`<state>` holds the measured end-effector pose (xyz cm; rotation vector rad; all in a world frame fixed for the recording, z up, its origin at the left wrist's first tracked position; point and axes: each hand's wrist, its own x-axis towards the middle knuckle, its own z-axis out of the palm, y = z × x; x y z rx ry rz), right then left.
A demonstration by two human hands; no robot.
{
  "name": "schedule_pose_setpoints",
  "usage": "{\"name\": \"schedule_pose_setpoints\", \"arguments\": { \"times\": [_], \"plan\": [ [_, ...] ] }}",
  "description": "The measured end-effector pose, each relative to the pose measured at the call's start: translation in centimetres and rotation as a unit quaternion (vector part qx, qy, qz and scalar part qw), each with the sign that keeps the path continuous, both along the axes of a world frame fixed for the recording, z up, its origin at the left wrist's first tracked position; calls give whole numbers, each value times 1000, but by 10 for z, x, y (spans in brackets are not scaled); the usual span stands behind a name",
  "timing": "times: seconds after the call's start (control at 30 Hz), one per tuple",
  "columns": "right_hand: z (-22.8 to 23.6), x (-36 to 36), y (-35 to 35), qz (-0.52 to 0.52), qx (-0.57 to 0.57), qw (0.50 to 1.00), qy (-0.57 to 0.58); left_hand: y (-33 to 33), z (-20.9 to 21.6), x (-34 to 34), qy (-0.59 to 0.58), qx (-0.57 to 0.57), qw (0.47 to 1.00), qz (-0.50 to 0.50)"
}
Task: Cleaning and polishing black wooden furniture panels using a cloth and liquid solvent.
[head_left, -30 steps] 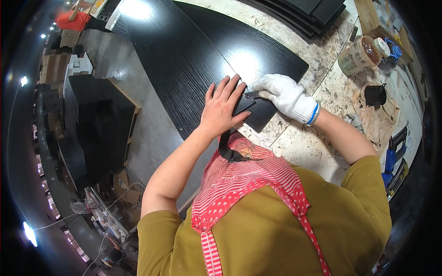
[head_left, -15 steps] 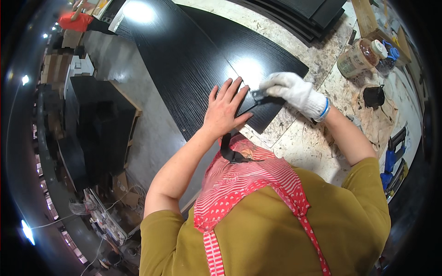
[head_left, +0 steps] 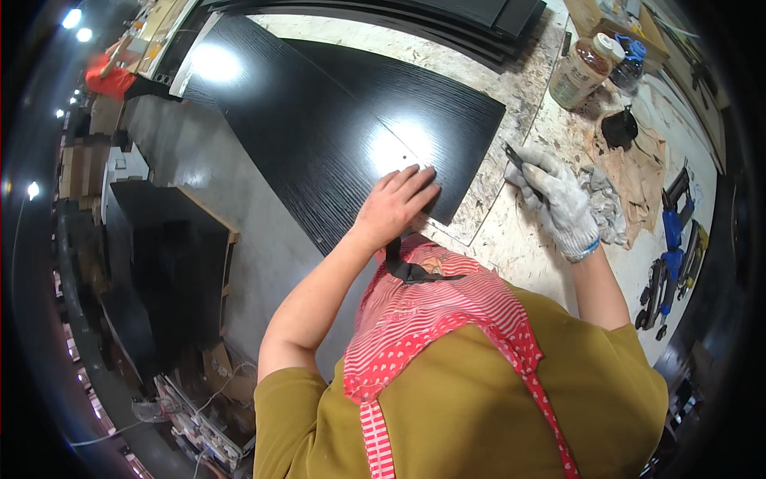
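Note:
Black wood-grain boards lie on the pale, stained worktable, with a thin seam running between them. My bare left hand rests flat on the boards near their close edge, fingers stretched out. Just beyond its fingertips a small dark spot shows on the shiny surface. My right hand, in a white knitted glove, is off the boards to the right, above the table. It is closed around a slim dark hand tool, whose narrow end sticks out past the fingers; its exact kind is hidden by the grip.
Stacked black boards lie at the far side. On the right are a brown bottle, a blue-capped bottle, a black cup-like object, crumpled cloth and blue tools. A person in red is far left.
My right hand has moved right with the tool, away from the board's surface. The left hand stays on the boards, its fingers closer together. The whole view has shifted slightly.

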<state>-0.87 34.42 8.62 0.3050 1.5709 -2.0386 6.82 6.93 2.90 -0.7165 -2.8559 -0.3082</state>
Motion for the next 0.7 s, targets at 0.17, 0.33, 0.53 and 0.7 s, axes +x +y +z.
{"name": "schedule_pose_setpoints", "arguments": {
  "times": [0.17, 0.33, 0.53, 0.7],
  "plan": [
    [9, 28, 12, 42, 85, 995, 34, -28, -1, 1, -18, 94, 994, 53],
    [-32, 45, -36, 24, 112, 980, 163, -50, 4, -43, -51, 1, 997, 56],
    [-59, 49, -67, 62, 374, 890, 255, -51, -18, -58, -44, 11, 998, 50],
    [-49, 65, -85, -83, 236, 968, 23, -53, -24, -58, -29, 52, 997, 55]
  ]
}}
